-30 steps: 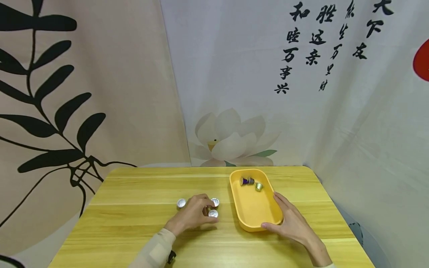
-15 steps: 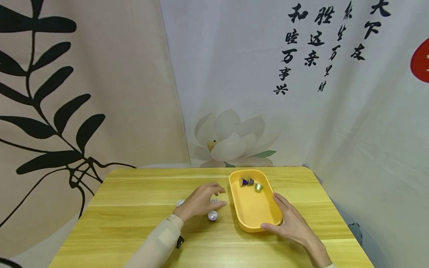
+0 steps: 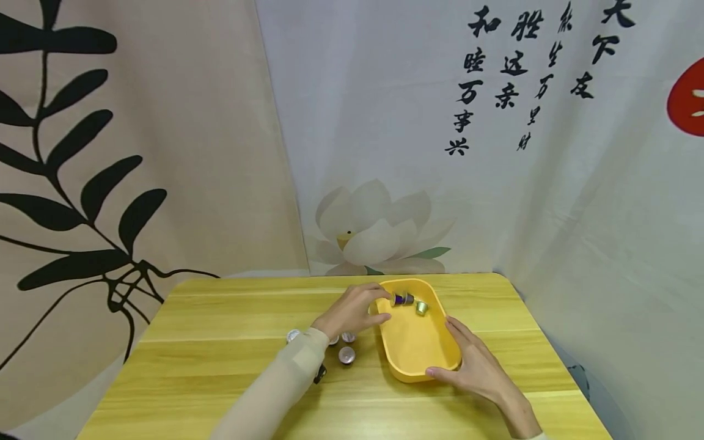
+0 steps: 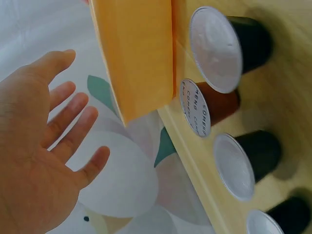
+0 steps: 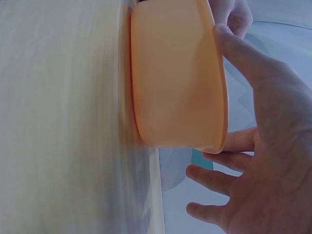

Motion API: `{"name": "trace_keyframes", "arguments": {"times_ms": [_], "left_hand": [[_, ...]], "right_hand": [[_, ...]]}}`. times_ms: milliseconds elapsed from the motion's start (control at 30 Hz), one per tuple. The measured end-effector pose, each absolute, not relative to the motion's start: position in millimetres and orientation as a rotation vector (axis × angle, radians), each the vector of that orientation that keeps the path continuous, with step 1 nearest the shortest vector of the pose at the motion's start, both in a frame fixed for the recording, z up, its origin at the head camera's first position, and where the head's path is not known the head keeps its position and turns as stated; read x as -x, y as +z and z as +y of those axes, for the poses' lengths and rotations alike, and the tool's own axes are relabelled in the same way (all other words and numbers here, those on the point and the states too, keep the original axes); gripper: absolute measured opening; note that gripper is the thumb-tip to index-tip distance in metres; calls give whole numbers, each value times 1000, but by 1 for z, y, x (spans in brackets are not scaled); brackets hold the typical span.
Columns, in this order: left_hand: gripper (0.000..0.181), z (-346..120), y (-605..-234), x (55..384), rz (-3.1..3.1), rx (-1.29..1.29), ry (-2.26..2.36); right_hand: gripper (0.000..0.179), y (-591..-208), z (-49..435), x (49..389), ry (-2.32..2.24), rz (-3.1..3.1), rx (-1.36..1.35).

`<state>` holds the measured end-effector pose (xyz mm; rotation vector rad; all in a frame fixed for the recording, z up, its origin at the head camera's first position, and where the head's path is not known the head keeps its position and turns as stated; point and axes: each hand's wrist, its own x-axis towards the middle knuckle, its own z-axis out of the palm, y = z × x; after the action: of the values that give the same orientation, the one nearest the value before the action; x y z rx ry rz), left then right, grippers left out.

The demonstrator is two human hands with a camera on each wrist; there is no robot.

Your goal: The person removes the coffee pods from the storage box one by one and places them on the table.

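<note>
My left hand (image 3: 357, 308) hovers at the left rim of a yellow tray (image 3: 418, 351). Its fingers are loosely spread with nothing between them, as the left wrist view shows. Below and behind it several coffee capsules sit on the table, foil lids facing up, among them a dark one (image 4: 253, 44) and a brown one (image 4: 224, 102). My right hand (image 3: 481, 370) rests against the tray's near right corner, thumb on the near rim, extended fingers along the right side. In the tray's far end lie a purple capsule (image 3: 397, 299), a grey one (image 3: 409, 299) and a gold-green one (image 3: 421, 308).
The wooden table (image 3: 220, 360) reaches back to a hanging cloth (image 3: 374, 122) printed with a lotus and writing. To the left is another cloth (image 3: 220, 153) with a dark plant print.
My left hand has left the capsules on the table and moved right and away from me, up to the tray's left rim. My right hand stays at the tray's corner.
</note>
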<state>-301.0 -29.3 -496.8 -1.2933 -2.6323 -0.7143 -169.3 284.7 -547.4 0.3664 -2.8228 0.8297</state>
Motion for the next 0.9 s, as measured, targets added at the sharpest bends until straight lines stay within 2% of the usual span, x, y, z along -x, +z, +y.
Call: {"name": "trace_keyframes", "arguments": {"times_ms": [200, 400, 900], "left_hand": [[39, -13, -500, 314, -2656, 1285, -600], [41, -1, -504, 326, -2741, 1228, -558], [40, 19, -516, 345, -2803, 1203, -593]], "right_hand": [[114, -556, 289, 171, 828, -2771, -403], [119, -545, 285, 170, 807, -2856, -359], [119, -542, 285, 169, 784, -2852, -359]]}}
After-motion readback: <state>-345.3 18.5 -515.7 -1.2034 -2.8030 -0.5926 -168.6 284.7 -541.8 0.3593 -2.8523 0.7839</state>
